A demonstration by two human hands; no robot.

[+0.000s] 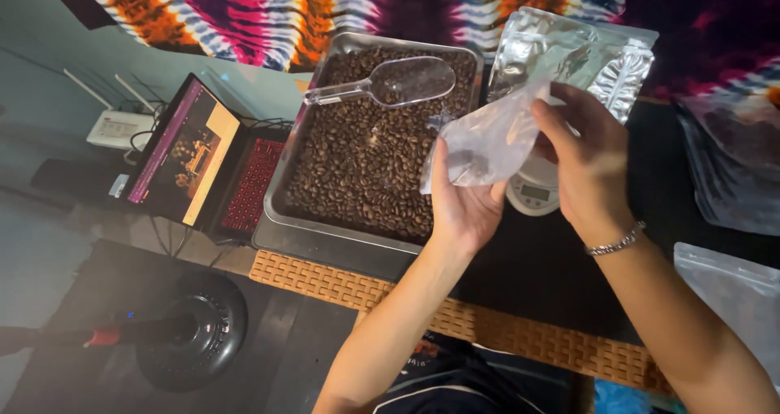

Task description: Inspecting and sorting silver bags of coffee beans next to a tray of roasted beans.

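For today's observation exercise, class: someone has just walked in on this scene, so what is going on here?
A person holds a clear plastic pouch in both hands, the left hand beneath it and the right hand at its upper edge. The pouch is above a small white scale. Beside it, a metal tray is full of roasted coffee beans, with a clear scoop lying on them. An open laptop stands to the left.

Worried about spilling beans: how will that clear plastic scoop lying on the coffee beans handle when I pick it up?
The clear scoop looks like rigid, thin plastic, so probably stiff and light. Its smooth handle may be slippery. Loaded with beans, it would likely tip bowl-first.
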